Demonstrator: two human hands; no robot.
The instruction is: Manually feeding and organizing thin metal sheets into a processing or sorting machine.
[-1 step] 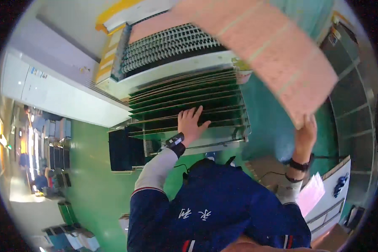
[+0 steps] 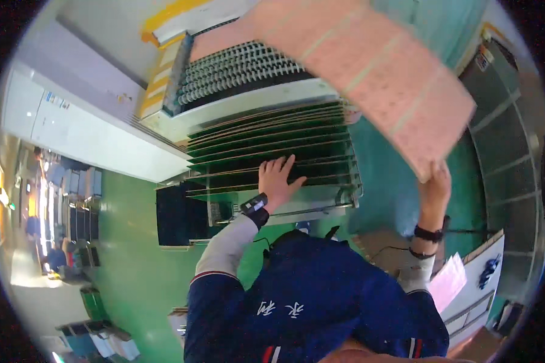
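Note:
A large copper-pink panel (image 2: 381, 72) with paler stripes is raised at the upper right, bowing along its length. My right hand (image 2: 437, 180) pinches its lower corner; the panel's far end runs out at the top of the view. My left hand (image 2: 277, 181), fingers spread, rests over the near part of a rack (image 2: 350, 196). Thin dark-green panels (image 2: 242, 145) stand in that rack side by side, their edges showing as lines. Whether my left fingertips press on one of these edges I cannot tell.
Behind the rack is a machine with rows of grey rollers (image 2: 236, 69) and another pink sheet (image 2: 218, 45) on it. A long white cabinet (image 2: 97, 127) lies to the left. Dark panelled units (image 2: 511, 139) line the right. A pink paper (image 2: 448, 281) hangs near my right elbow.
The pink panel and my right hand have shifted slightly left. My left hand stays over the rack, fingers still spread.

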